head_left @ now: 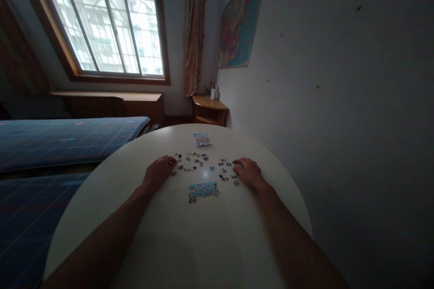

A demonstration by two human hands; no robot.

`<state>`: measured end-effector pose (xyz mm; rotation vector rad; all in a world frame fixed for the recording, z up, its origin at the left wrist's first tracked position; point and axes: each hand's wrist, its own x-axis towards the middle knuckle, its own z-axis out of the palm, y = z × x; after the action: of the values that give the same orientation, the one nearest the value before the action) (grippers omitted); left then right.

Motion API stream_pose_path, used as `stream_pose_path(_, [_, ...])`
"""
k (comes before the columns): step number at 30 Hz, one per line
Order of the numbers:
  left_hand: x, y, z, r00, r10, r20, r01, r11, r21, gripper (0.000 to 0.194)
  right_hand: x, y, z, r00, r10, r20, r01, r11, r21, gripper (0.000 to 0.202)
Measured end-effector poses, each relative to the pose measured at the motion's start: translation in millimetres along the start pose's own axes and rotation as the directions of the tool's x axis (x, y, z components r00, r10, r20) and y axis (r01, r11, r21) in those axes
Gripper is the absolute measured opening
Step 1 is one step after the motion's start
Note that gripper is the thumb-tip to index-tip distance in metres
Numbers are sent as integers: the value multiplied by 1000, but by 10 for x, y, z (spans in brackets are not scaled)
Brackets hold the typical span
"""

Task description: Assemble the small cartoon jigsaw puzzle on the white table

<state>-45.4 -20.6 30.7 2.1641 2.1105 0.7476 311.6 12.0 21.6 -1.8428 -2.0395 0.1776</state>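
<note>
Loose jigsaw puzzle pieces [196, 161] lie scattered on a round white table [217, 244], in a left and a right cluster. My left hand [159, 172] rests at the outer edge of the left cluster, its fingers curved and parted near a few pieces. On the other side, my right hand [249, 172] lies beside the right cluster with fingers stretched over its edge; pieces under the fingertips are partly hidden. A joined section of puzzle [204, 191], light blue with lettering, sits between my forearms. Beyond the loose pieces lies a small printed picture packet [202, 139].
A bed with a blue plaid cover [68, 140] stands left of the table. Close along the right runs a bare wall [339, 122]. A small wooden corner shelf [210, 103] is behind the table, with a window [111, 22] at the back left.
</note>
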Motion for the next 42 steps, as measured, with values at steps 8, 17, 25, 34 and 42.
stream_pose_path(8, [-33, 57, 20, 998, 56, -24, -54, 997, 59, 20, -11, -14, -16, 1000, 6, 5, -6, 1000, -1, 37])
stream_pose_path(17, [-61, 83, 24, 998, 67, -21, -66, 997, 49, 20, 0, -3, -8, 1000, 8, 2, -8, 1000, 4, 34])
stream_pose_path(25, [-57, 55, 42, 997, 70, -17, -69, 996, 49, 20, -1, 4, -3, 1000, -1, -10, 1, 1000, 30, 31])
stream_pose_path(34, [-33, -12, 83, 996, 85, -9, -84, 995, 50, 23, 1, -13, -13, 1000, 11, -14, -11, 1000, 13, 26])
stream_pose_path(42, [-15, 24, 187, 964, 257, -71, -259, 965, -32, 28, -27, -51, -34, 999, 40, -14, -40, 998, 39, 26])
